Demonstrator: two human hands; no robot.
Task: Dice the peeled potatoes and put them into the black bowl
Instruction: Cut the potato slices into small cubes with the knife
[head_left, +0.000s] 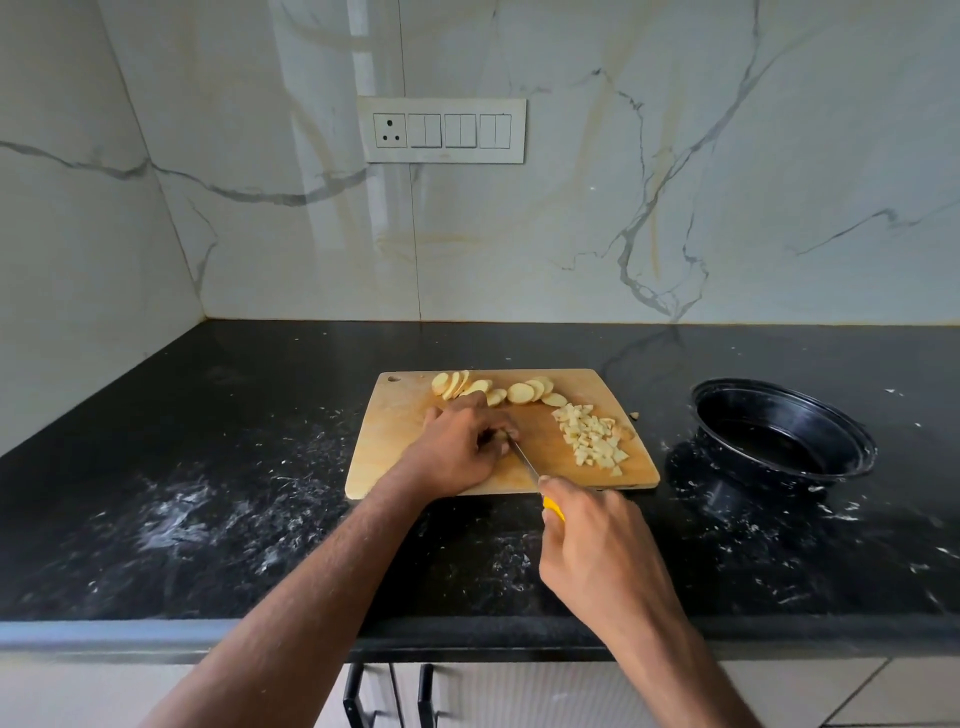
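Note:
A wooden cutting board (395, 441) lies on the black counter. Round potato slices (519, 393) line its far edge, and a heap of diced potato (592, 434) sits on its right side. My left hand (460, 449) rests curled on the board's middle, its fingers covering something beside the blade; what it covers is hidden. My right hand (592, 551) grips a knife by its yellow handle (553, 509), the blade (523, 460) angled up-left to the left fingertips. The black bowl (852, 441) stands tilted on the counter to the right of the board, holding no potato.
The black speckled counter (208, 493) meets a marble wall at the back and left. A switch panel (441, 130) is on the back wall. One potato bit (634, 415) lies just off the board's right edge. Cabinet handles (358, 696) show below the counter edge.

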